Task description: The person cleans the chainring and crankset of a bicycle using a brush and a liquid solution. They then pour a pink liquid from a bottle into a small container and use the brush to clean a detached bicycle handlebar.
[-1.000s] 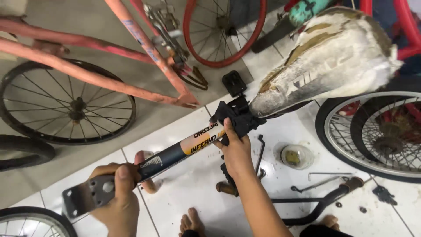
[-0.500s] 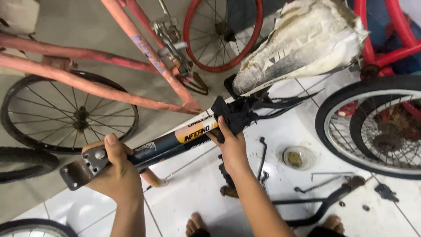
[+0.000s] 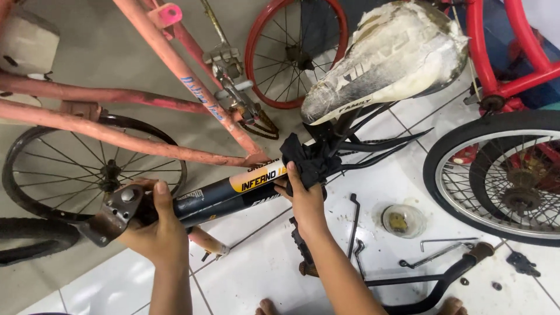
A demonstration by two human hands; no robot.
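A dark blue bicycle frame tube (image 3: pixel 233 192) with a yellow band runs from lower left to centre. My left hand (image 3: pixel 157 230) grips its lower end beside a rusty metal dropout plate (image 3: pixel 114 214). My right hand (image 3: pixel 304 198) presses a black rag (image 3: pixel 306 158) against the tube near the seat post. Above the rag sits a worn, torn white saddle (image 3: pixel 388 55).
A faded pink bicycle frame (image 3: pixel 175 76) and a black-tyred wheel (image 3: pixel 93 172) stand at left. A red-rimmed wheel (image 3: pixel 294 52) is at the top, another wheel (image 3: pixel 501 181) at right. A small clear dish (image 3: pixel 403 220), hex keys (image 3: pixel 446 248) and a black handlebar (image 3: pixel 443 280) lie on the white tiles.
The view has shifted and the frame has come up closer. My left hand slid along the tube's lower end, and my right hand moved the rag up toward the seat post.
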